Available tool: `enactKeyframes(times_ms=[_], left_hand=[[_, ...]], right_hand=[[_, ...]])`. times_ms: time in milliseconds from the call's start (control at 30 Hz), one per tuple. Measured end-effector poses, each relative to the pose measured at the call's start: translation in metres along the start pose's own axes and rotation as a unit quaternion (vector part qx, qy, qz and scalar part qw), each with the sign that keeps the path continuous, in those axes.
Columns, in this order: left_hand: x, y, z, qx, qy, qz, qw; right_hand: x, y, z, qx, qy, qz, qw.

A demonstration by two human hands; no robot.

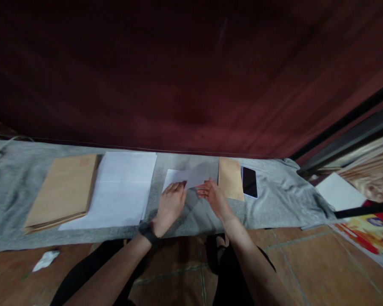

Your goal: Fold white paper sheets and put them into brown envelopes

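A folded white sheet of paper [185,177] lies on the grey cloth [274,204] in front of me. My left hand [170,204] rests flat on its left part, fingers stretched out together. My right hand [212,193] touches the sheet's right lower edge with fingers curled in a light pinch. A black band sits on my left wrist.
A stack of white paper [121,189] and a pile of brown envelopes [64,191] lie to the left. A single brown envelope [230,178] and a black phone [249,182] lie to the right. A dark red curtain hangs behind. Tiled floor lies below.
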State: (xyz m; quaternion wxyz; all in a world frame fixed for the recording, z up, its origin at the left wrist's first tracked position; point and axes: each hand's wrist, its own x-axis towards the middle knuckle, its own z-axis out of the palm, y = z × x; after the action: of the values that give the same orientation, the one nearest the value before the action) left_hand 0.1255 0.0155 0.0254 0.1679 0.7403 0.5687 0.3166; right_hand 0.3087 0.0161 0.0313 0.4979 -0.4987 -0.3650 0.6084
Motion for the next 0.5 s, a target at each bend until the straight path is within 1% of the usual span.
enactKeyframes(times_ms=[33, 67, 100, 167, 200, 233, 267, 300, 400, 500], left_hand=[[0.005, 0.002, -0.003, -0.088, 0.028, -0.038, 0.995], [0.009, 0.003, -0.005, -0.185, 0.058, -0.080, 0.978], [0.012, 0.005, -0.006, -0.282, 0.087, -0.122, 0.948], [0.015, 0.008, -0.005, -0.451, 0.134, -0.197, 0.860], [0.014, 0.009, -0.002, -0.511, 0.147, -0.228, 0.816], [0.011, 0.011, 0.000, -0.553, 0.148, -0.255, 0.779], [0.008, 0.012, 0.004, -0.580, 0.140, -0.278, 0.753], [0.005, 0.013, 0.008, -0.595, 0.127, -0.299, 0.735], [-0.006, 0.014, 0.018, -0.605, 0.080, -0.356, 0.708], [-0.014, 0.010, 0.021, -0.606, -0.003, -0.404, 0.685]], right_hand=[[0.000, 0.000, -0.001, -0.008, 0.002, -0.006, 1.000], [0.001, 0.001, -0.001, -0.022, 0.014, -0.012, 1.000], [0.001, 0.003, -0.002, -0.039, 0.031, -0.014, 0.999], [0.001, 0.008, -0.001, -0.056, 0.050, -0.004, 0.997], [0.000, 0.011, 0.001, -0.053, 0.047, 0.004, 0.998], [0.000, 0.013, 0.002, -0.045, 0.040, 0.011, 0.998], [0.000, 0.015, 0.004, -0.035, 0.034, 0.015, 0.999], [0.001, 0.017, 0.006, -0.028, 0.032, 0.015, 0.999], [0.005, 0.018, 0.008, -0.044, 0.045, 0.002, 0.998], [0.011, 0.020, 0.003, -0.100, 0.072, -0.009, 0.992]])
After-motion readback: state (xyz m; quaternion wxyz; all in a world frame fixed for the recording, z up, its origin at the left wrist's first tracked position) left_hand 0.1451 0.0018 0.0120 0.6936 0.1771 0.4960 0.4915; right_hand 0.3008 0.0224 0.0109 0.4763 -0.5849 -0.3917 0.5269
